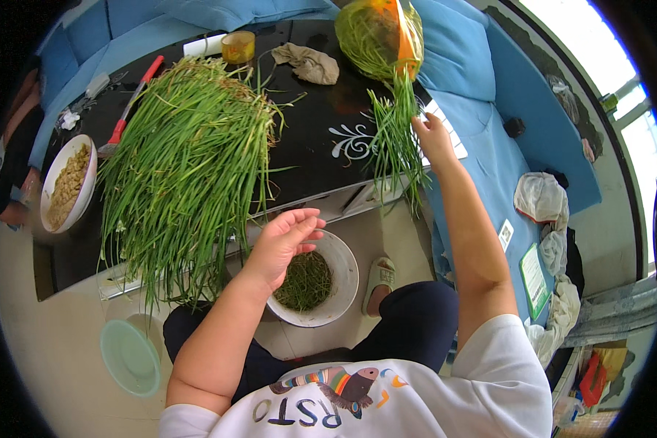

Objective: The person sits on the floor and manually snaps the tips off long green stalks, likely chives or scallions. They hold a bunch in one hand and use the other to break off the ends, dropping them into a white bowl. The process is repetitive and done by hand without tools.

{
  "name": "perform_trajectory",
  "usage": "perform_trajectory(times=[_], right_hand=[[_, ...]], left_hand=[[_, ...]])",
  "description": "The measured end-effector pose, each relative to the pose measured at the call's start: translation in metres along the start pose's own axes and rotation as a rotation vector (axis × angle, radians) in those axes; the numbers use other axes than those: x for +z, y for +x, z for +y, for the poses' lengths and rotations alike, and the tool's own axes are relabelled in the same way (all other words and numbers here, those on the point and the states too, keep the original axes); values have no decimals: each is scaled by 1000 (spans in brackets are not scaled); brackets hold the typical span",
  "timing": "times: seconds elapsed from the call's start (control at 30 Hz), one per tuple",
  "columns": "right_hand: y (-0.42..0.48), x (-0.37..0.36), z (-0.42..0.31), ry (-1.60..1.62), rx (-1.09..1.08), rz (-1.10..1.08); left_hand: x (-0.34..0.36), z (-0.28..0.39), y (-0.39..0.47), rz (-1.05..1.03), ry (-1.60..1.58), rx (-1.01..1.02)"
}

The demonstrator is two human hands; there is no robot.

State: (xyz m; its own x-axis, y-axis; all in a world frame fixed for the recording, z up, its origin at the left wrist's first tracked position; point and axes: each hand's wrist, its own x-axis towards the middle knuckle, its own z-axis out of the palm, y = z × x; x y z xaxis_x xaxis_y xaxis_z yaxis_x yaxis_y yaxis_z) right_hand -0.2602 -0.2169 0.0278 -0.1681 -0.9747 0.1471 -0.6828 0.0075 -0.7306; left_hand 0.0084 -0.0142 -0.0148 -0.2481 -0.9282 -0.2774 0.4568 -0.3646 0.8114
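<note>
A big heap of long green leaves, apparently garlic chives (191, 148), covers the table's left half, its tips hanging over the near edge. Above a white bucket (346, 279) my left hand (287, 241) hovers with loosely bent fingers and nothing in it. Green trimmings (305, 282) lie inside that bucket. My right hand (437, 139) is at the right edge of a smaller bunch of chives (391, 131); whether its fingers grip any leaves is unclear. Just beyond that bunch stands a yellowish plastic bag (369, 41) with more green stalks in it.
The black table (306, 164) also bears a crumpled cloth (309, 63), a yellow tape roll (238, 46), a red-handled brush (137, 98) and a bowl of food (68, 183). A person's arm (22, 180) shows far left. A green basin (130, 356) stands on the floor; a blue sofa (460, 109) flanks the right.
</note>
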Motion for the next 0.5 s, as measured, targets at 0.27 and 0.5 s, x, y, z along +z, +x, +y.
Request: perform_trajectory(times=[0.27, 0.5], right_hand=[[-68, 86, -69, 151, -297, -313], [-61, 149, -130, 118, -310, -312]], left_hand=[[-4, 3, -3, 30, -6, -13], [-4, 8, -8, 47, 4, -3]])
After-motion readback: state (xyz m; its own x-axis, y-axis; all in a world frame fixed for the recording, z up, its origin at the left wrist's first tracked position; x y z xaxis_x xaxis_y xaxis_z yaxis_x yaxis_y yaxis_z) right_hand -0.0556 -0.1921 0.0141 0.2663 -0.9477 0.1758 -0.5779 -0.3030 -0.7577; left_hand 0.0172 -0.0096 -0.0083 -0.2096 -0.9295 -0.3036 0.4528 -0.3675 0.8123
